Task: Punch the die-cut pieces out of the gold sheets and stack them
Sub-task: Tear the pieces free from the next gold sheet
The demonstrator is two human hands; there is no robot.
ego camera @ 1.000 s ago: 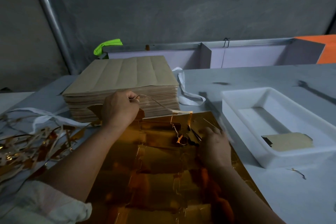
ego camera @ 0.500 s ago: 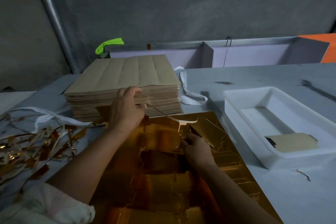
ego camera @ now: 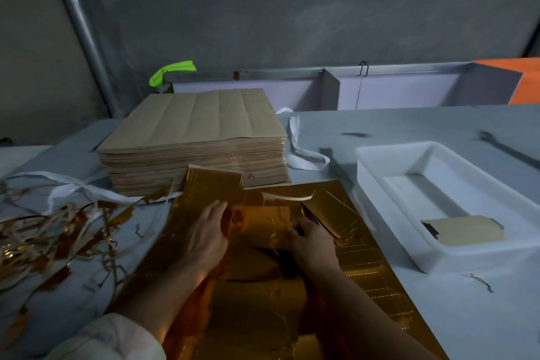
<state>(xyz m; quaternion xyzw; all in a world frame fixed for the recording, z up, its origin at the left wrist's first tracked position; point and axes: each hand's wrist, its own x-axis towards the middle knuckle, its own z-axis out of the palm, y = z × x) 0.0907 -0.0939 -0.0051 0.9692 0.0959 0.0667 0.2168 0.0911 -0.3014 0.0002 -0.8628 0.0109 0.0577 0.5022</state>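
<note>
A shiny gold die-cut sheet [ego camera: 365, 266] lies on the grey table in front of me. My left hand [ego camera: 204, 234] rests on the sheet's middle, fingers curled at a gold piece [ego camera: 260, 222] near its far end. My right hand [ego camera: 314, 238] pinches the same loosened gold piece from the right side. Another gold piece [ego camera: 214, 181] leans against the front of a tall stack of brown-backed sheets [ego camera: 193, 137]. A thin pale waste strip [ego camera: 287, 198] curls above the sheet's far edge. One cut piece [ego camera: 464, 231] lies brown side up in a white tray [ego camera: 380, 172].
A heap of gold and pale waste strips [ego camera: 52, 240] covers the table at the left. White straps [ego camera: 301, 155] lie beside the stack. A dark tool [ego camera: 508, 152] rests at the far right. Grey partitions [ego camera: 330, 90] and a wall stand behind.
My left hand came down from the stack's front edge onto the gold sheet, letting the thin strip go. My right hand stayed at the loosened piece. A gold piece now leans on the stack.
</note>
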